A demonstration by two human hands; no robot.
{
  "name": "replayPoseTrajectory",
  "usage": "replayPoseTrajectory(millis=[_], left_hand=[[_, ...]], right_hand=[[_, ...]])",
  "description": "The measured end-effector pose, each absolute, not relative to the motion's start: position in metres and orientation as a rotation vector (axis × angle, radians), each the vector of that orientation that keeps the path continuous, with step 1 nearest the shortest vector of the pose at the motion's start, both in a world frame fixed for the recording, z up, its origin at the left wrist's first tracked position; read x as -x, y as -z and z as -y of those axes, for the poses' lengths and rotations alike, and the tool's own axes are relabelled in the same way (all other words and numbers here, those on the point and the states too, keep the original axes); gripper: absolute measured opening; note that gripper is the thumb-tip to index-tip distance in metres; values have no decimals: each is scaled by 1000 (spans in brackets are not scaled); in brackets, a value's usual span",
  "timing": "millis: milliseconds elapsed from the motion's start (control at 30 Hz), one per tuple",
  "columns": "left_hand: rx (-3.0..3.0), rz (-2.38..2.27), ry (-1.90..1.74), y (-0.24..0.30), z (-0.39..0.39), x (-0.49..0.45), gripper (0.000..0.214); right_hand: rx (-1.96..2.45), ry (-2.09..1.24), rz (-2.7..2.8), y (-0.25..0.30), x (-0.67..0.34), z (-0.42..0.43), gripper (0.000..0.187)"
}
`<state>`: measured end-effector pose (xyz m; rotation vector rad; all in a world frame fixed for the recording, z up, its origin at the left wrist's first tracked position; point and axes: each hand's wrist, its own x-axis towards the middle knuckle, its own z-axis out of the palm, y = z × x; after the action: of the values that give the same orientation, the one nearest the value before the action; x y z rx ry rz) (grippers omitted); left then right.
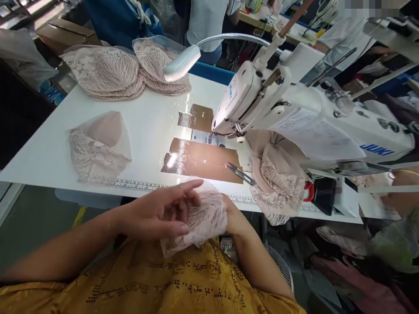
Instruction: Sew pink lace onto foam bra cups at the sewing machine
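Note:
A pale pink lace piece (209,213), cup-shaped and slightly blurred, is held in front of my body near the table edge. My right hand (233,216) holds it from the right; the fingers are hidden behind the lace. Over its left side is my left hand (163,211), index finger stretched out, thumb apart and the other fingers loosely bent. Whether the left fingertips touch the lace I cannot tell. Another lace and sheer fabric piece (100,148) lies flat on the left of the white table (147,117).
A white sewing machine (248,93) stands at the right, a lamp (182,63) beside its head. Thread snips (240,173) lie on the brown plate (203,159). Bunched lace fabric (278,183) and a phone (324,195) are farther right. Stacked lace pieces (104,72) sit behind; a person (207,26) is beyond.

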<state>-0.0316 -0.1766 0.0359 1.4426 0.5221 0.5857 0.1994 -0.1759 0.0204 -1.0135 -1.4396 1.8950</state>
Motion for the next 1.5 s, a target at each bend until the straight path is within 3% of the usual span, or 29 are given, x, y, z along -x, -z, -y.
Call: replayPoseTrajectory(millis=[100, 200, 267, 367, 433, 567, 700, 767, 867, 933, 1067, 1167, 1300, 1400, 1500], left_hand=[[-1634, -747, -690, -30, 160, 33, 83], [-1530, -699, -572, -26, 143, 29, 90], [-1303, -562, -414, -26, 137, 26, 74], [-1030, -454, -288, -27, 135, 24, 33], [-985, -490, -337, -26, 136, 27, 20], [-1002, -609, -468, -22, 133, 38, 17], [-1030, -646, -498, -20, 126, 38, 19], [-1055, -647, -528, -20, 124, 37, 18], [-1099, -670, -566, -23, 121, 36, 17], [-1143, -699, -578, -25, 120, 37, 18], [-1263, -678, -561, -30, 118, 35, 18], [-1343, -627, -562, -33, 119, 30, 14], [-1399, -643, -602, -35, 122, 29, 16], [-1470, -681, -590, -33, 124, 33, 17], [-1530, -700, -574, -29, 124, 37, 21]], right_hand=[[811, -2093, 1290, -11, -191, 177, 31], [692, -2120, 1293, -11, -190, 172, 30], [688, -2057, 1384, -14, -196, 167, 31], [921, -1712, 1664, -20, -217, 159, 25], [1205, -1313, 1821, -19, -239, 153, 18], [1531, -678, 1848, -4, -276, 138, 21], [1570, -426, 1897, 7, -277, 126, 29], [1526, -508, 2027, 5, -268, 129, 33], [1177, -984, 2152, -6, -257, 142, 32], [1023, -1192, 1954, -14, -254, 149, 30], [1039, -1029, 1699, -28, -237, 141, 29], [948, -883, 1847, -37, -212, 127, 40], [860, -742, 2036, -45, -185, 117, 36], [998, -900, 2107, -47, -179, 117, 30], [1101, -1167, 2129, -49, -179, 118, 11]])
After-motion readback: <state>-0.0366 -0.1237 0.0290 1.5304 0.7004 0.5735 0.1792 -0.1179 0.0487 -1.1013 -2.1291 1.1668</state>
